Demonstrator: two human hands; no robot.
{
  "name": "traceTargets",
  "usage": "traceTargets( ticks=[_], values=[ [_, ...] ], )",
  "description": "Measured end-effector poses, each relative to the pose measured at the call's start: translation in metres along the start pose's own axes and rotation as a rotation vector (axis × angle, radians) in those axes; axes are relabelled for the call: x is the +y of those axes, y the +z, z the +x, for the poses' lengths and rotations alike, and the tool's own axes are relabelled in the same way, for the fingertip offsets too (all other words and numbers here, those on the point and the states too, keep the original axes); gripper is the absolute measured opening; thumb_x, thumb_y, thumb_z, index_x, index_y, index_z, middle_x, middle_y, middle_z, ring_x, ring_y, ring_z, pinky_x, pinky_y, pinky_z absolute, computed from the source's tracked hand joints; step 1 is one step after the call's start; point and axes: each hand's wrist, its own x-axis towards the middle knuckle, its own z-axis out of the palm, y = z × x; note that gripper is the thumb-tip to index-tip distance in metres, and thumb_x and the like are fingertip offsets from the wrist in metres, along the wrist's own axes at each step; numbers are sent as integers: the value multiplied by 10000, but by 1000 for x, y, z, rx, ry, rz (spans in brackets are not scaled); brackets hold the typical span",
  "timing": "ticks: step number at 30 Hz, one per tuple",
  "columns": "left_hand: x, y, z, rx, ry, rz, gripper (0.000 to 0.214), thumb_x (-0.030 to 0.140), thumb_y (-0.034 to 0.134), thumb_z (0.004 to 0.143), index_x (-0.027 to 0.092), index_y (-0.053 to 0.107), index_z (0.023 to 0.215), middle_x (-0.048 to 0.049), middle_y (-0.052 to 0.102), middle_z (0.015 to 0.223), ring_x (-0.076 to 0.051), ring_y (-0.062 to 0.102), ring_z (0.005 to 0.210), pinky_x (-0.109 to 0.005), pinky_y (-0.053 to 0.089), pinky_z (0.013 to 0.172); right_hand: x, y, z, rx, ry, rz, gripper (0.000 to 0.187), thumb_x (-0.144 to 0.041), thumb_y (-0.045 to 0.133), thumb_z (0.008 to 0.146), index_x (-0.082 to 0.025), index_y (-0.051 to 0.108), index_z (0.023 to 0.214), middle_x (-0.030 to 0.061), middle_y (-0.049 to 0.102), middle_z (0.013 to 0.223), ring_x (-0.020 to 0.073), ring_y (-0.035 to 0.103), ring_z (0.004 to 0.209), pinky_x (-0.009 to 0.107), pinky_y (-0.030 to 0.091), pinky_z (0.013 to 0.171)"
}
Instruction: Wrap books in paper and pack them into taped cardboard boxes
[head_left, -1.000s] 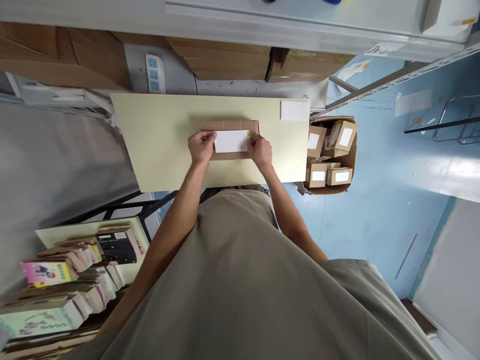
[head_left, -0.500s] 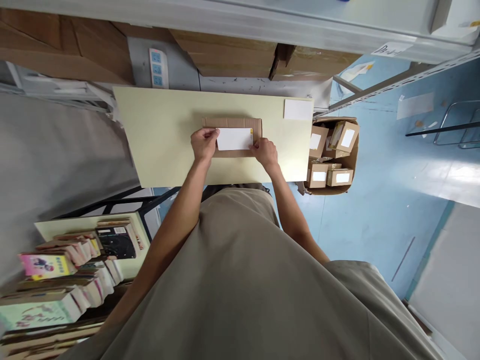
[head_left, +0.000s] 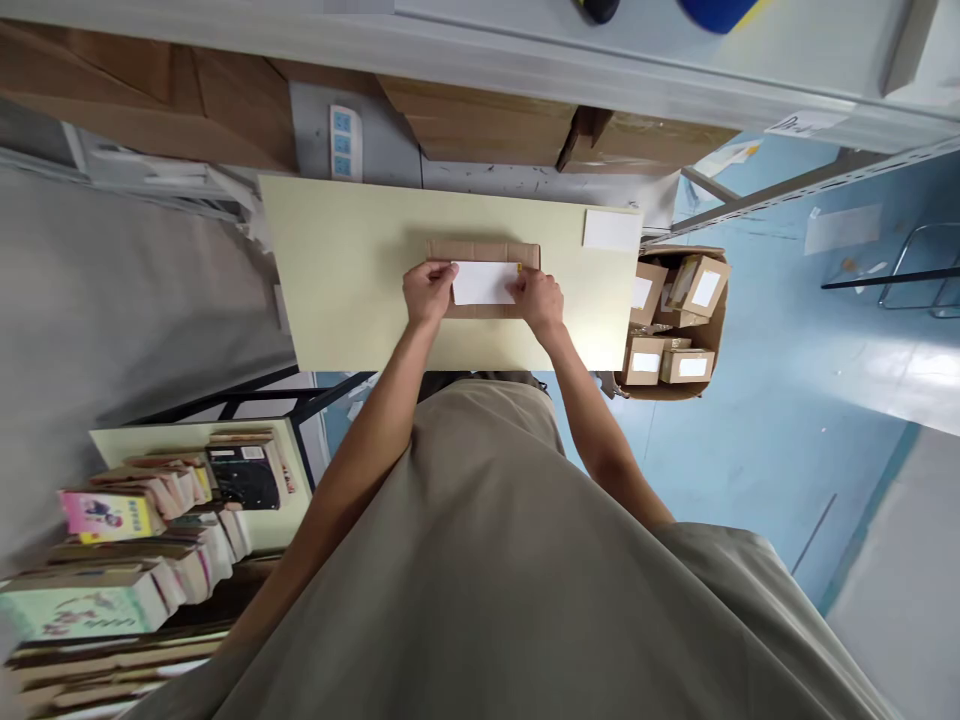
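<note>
A white label [head_left: 484, 284] with a small yellow mark at its right end lies over a brown cardboard box [head_left: 484, 250] on the pale yellow table. My left hand [head_left: 428, 291] is closed, pinching the label's left edge between thumb and finger. At the other end, my right hand [head_left: 540, 299] has its fingers closed on the label's right side, partly covering it. Whether the label's underside touches the box all over cannot be seen.
Another white sheet [head_left: 611, 230] lies at the table's back right corner. Right of the table [head_left: 345, 280] stands a large carton [head_left: 718, 330] of small labelled boxes. Stacked books [head_left: 172, 560] fill the lower left. A shelf beam [head_left: 525, 65] crosses above, near a power strip [head_left: 343, 145].
The whole view has shifted a little, so the table and hands appear farther right. My right hand's fingers now cover more of the label's right end.
</note>
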Motion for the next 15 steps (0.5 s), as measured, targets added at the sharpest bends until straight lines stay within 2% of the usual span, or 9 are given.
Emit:
traceTargets(
  ticks=[4, 8, 12, 15],
  values=[
    [3, 2, -3, 38, -39, -10, 108, 290, 854, 876, 199, 810, 839, -41, 802, 887, -212, 727, 878, -334, 583, 884, -1, 3, -7, -71, -23, -28, 127, -239, 823, 1036, -226, 748, 935, 161, 843, 1074, 356, 816, 1065, 522, 652, 1008],
    [5, 4, -4, 48, -46, -31, 82, 245, 846, 897, 198, 809, 840, -40, 804, 893, -212, 725, 880, -337, 578, 892, -6, 4, 16, 13, -33, 34, 187, -310, 809, 1057, -246, 740, 895, 131, 855, 1042, 354, 805, 1053, 536, 666, 995],
    [6, 7, -4, 63, -47, -15, 90, 233, 837, 906, 201, 796, 833, -32, 793, 858, -213, 723, 864, -344, 577, 897, -13, 13, 35, 77, -62, 82, 191, -363, 750, 1101, -259, 743, 941, 120, 858, 1065, 342, 790, 1084, 521, 674, 1003],
    [6, 8, -4, 73, -47, -6, 90, 233, 830, 904, 207, 787, 829, -29, 788, 844, -212, 724, 852, -346, 581, 898, -20, 22, 31, 3, -127, 69, 244, -431, 763, 1105, -255, 752, 935, 131, 856, 1056, 341, 792, 1093, 516, 671, 1025]
  ],
)
